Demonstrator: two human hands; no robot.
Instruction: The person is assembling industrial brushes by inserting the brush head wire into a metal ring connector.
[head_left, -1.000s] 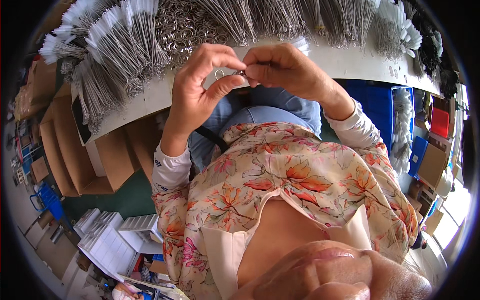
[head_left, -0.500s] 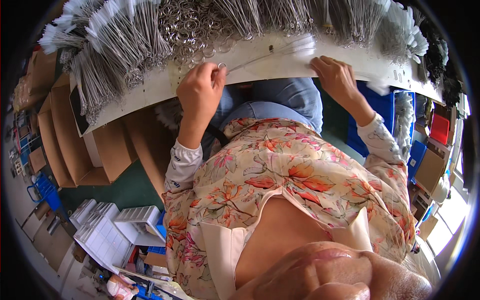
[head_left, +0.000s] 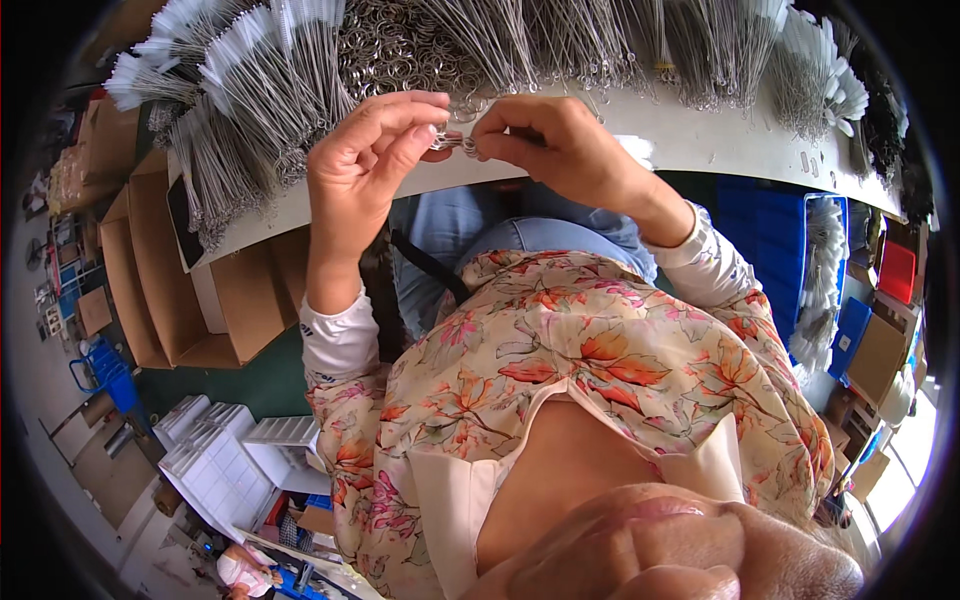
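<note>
My left hand (head_left: 355,165) is raised at the table's near edge, thumb and fingers closed on a shiny metal split ring (head_left: 441,133). Close against it, my right hand (head_left: 575,150) pinches the looped wire ends (head_left: 470,147) of thin wire-handled brushes, right beside the ring. Whether the loops are threaded on the ring is too small to tell. White bristles (head_left: 637,150) show past my right hand; its fingers and wrist hide the stems between.
Bundles of white-tipped wire brushes (head_left: 265,75) line the table (head_left: 720,135) at the back. Between bundles lies a heap of metal rings (head_left: 395,55). A blue bin (head_left: 765,240) with brushes stands at right, cardboard boxes (head_left: 190,290) at left, white crates (head_left: 225,470) lower left.
My right hand has come in from the right to meet my left at the ring, and now pinches the wire loops. My left hand has turned and shifted slightly left and up.
</note>
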